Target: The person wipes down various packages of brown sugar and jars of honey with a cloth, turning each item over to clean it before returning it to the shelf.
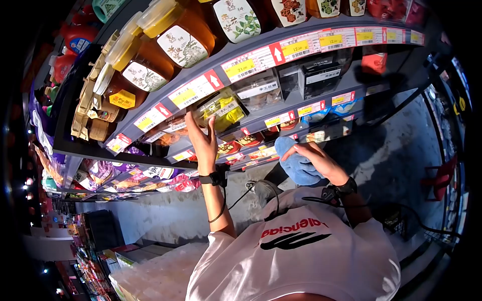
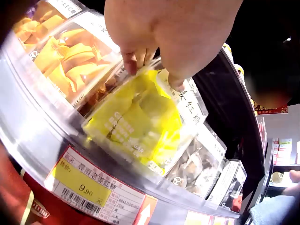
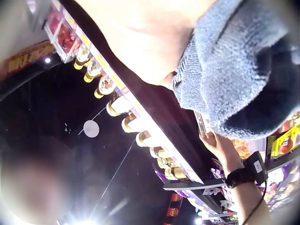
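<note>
My left hand (image 1: 203, 143) reaches into the middle shelf and grips a clear plastic box (image 2: 136, 122) of yellow-wrapped sugar by its upper end, the thumb on one side and the fingers on the other. In the left wrist view the box tilts over the shelf's front lip, above a 9.90 price tag (image 2: 84, 187). My right hand (image 1: 319, 160) holds a blue cloth (image 1: 298, 163) away from the shelf. In the right wrist view the bunched cloth hides most of the fingers.
Orange-wrapped boxes (image 2: 70, 61) stand on one side of the yellow one, a dark-filled clear box (image 2: 197, 161) on the other. Honey jars (image 1: 183, 42) line the shelf above. Lower shelves bear bagged goods (image 1: 145, 173). A cable (image 1: 376, 204) runs beside my right arm.
</note>
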The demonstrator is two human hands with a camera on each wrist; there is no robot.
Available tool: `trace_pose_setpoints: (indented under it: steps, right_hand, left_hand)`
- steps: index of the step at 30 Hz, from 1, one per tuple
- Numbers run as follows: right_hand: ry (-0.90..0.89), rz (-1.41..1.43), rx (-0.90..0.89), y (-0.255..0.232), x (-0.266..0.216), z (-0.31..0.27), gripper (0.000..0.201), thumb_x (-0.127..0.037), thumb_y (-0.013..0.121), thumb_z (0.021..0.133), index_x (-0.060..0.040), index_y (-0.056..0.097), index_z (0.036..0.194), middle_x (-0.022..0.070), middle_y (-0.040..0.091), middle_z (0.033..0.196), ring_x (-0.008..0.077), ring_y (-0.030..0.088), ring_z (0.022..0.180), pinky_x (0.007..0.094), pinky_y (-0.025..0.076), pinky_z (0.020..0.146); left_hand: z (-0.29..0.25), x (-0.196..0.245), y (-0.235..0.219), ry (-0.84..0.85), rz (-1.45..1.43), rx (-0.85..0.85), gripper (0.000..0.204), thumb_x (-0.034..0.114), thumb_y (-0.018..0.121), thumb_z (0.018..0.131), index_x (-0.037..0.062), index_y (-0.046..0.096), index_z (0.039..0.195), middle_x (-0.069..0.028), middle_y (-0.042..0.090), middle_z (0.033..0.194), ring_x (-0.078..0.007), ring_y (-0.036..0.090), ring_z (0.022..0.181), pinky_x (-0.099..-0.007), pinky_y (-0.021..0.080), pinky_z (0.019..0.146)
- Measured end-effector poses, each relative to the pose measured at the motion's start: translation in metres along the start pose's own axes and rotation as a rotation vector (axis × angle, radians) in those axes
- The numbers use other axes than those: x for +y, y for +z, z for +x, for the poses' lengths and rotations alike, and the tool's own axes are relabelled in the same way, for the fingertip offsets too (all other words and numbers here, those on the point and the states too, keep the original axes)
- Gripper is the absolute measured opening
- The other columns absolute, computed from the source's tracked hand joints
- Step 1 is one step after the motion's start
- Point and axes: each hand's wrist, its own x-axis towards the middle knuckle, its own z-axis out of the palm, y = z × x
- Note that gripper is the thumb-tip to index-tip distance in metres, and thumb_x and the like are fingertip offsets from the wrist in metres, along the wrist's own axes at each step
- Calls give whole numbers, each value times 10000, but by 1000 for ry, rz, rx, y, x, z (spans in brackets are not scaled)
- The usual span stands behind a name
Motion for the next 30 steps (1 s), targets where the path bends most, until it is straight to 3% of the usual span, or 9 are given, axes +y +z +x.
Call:
trace_pose_setpoints:
  steps: [3,6,8,12,18,20,24,27,30]
  right_hand:
    - [55,12,55,-5,11,1,483,-314,390,1037,25,701,893,78,686,950,161,585,949,286,389,956]
    - [120,161,120,-7,9,0,465,-326,394,1027,7,684,880,89,670,906,153,588,944,285,411,930]
    - [107,259,234,-7,19,2,454,-349,429,1009,-14,653,801,53,623,791,139,589,824,262,449,827]
    - [376,978,515,-21,39,13,413,-443,520,938,-82,598,754,25,597,700,163,569,591,282,487,611]
    - [248,918,598,-42,73,-2,366,-424,517,948,-95,600,812,9,613,741,160,584,655,283,490,659]
    - [15,1093,784,-44,82,-5,328,-410,497,963,-109,596,878,11,616,791,168,593,694,293,496,688]
    - [44,1056,689,-56,60,-14,358,-424,412,991,-124,590,909,23,613,810,195,608,717,322,512,681]
    - [6,1103,640,-78,89,-15,384,-414,381,995,-116,595,882,34,626,821,205,615,733,336,519,684]
    - [-97,1197,663,-67,36,-8,378,-392,381,993,-111,597,861,39,634,838,208,618,767,343,522,705]
  left_hand:
    - [6,24,-8,129,-65,48,565,-5,644,848,74,475,1381,-224,435,1354,-440,409,1275,-487,340,1059]
    - [4,34,-13,187,270,83,568,-72,625,796,115,561,1329,-182,480,1358,-401,383,1322,-503,288,1098]
    - [6,57,-7,213,157,113,551,-68,644,746,134,627,1257,-164,489,1357,-404,369,1341,-513,284,1106]
    - [22,118,12,445,18,-202,727,13,722,701,86,495,1388,-174,494,1347,-374,451,1268,-487,328,1095]
    - [39,125,39,458,160,-324,663,86,748,746,17,479,1348,-169,539,1264,-335,496,1157,-443,383,992]
    - [41,123,39,477,144,-314,572,94,749,756,29,514,1272,-168,550,1223,-347,497,1143,-442,387,966]
    - [40,121,37,512,171,-301,465,96,753,761,53,544,1174,-170,555,1160,-371,501,1079,-450,397,908]
    - [40,123,28,553,93,-308,397,84,754,745,64,589,1105,-128,575,1116,-343,532,1001,-427,429,814]
    - [31,138,5,661,14,-284,330,117,734,761,112,656,1081,-87,608,1094,-271,567,914,-379,434,692]
